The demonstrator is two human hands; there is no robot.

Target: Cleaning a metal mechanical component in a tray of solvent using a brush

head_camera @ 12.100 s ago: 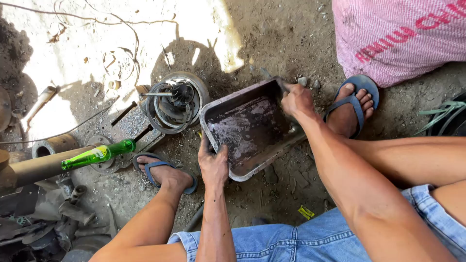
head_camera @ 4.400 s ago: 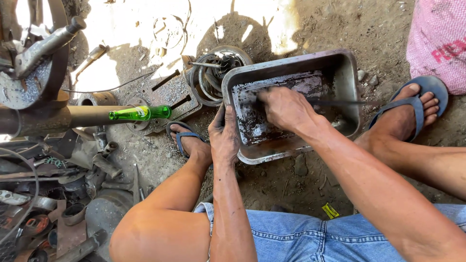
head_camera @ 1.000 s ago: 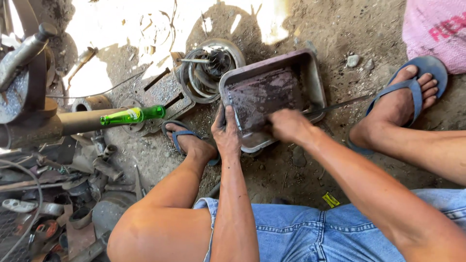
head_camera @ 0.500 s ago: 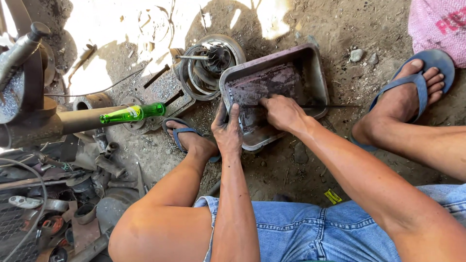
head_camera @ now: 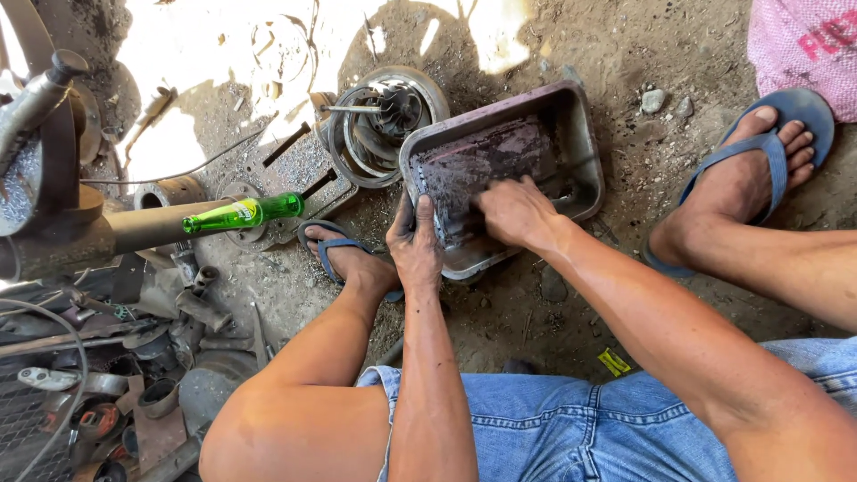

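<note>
Both hands: I see them at the tray [head_camera: 585, 147], which sits tilted on the dirt between my feet.
Left hand [head_camera: 413, 245]: closed over the tray's near rim, steadying it.
Right hand [head_camera: 513, 210]: curled inside the tray; what it grips I cannot tell.
Progress: tray floor looks dark and grimy, so cleaning seems unfinished.
Nearby: green bottle [head_camera: 243, 212], round metal part [head_camera: 386, 116].

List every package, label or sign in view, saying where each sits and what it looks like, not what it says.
Green glass bottle: lying on a metal pipe, left of the tray; yellow-green label around its middle.
Pink woven sack: top right corner, beside the sandalled foot; red printing.
Yellow scrap: on the dirt by the jeans; small, flat.
No screens.
</note>
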